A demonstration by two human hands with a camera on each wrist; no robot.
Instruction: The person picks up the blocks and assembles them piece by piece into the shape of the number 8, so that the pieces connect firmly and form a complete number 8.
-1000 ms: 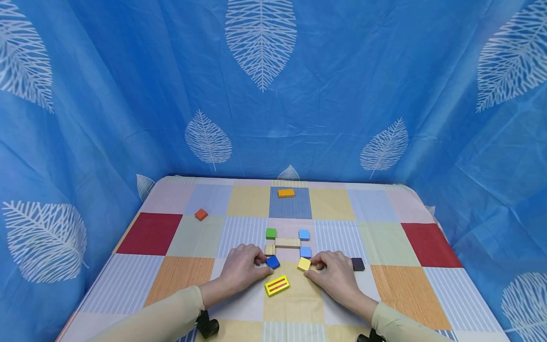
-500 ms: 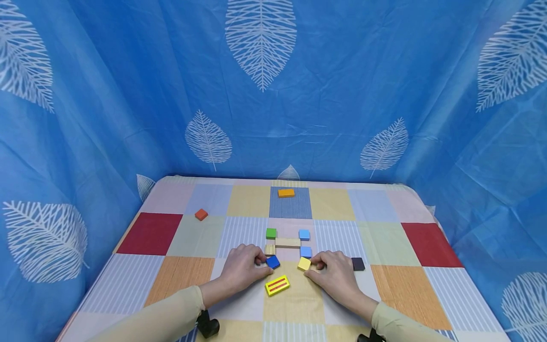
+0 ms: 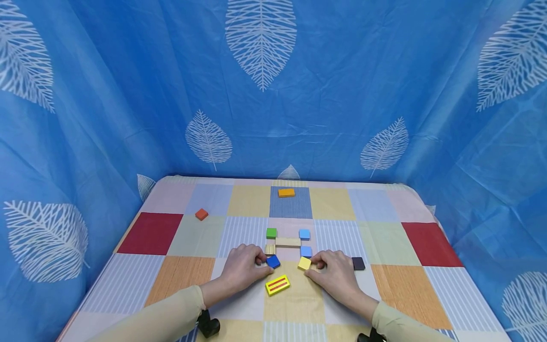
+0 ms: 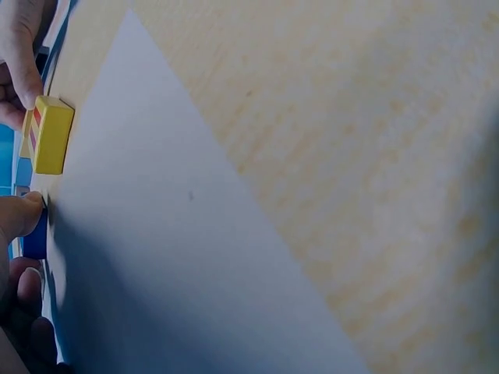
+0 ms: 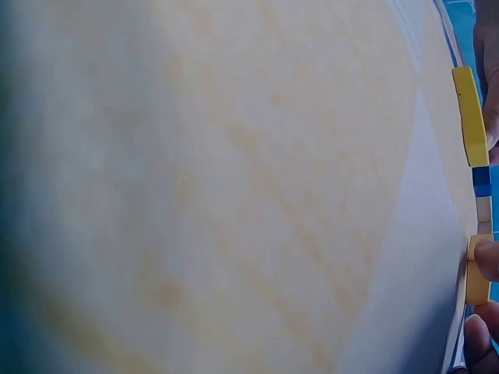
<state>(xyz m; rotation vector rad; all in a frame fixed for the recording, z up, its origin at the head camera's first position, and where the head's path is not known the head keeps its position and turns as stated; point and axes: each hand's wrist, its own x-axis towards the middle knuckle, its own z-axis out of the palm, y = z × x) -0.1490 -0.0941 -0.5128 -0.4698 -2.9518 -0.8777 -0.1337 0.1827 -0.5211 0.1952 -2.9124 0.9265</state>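
Observation:
My left hand pinches a dark blue block between thumb and fingers, close to the tablecloth. On the other side, a pale yellow block is pinched by my right hand. Just beyond them, a plain wooden bar lies between a green block and a striped wooden block on the left, and a light blue block and a second blue block on the right. Nearer than both hands sits a bright yellow block with red stripes. The left wrist view shows my left thumb on the blue block.
A black block lies right of my right hand. Farther off are an orange block at the back and a red-orange block at the left. The patchwork tablecloth reaches to blue leaf-print curtains on three sides.

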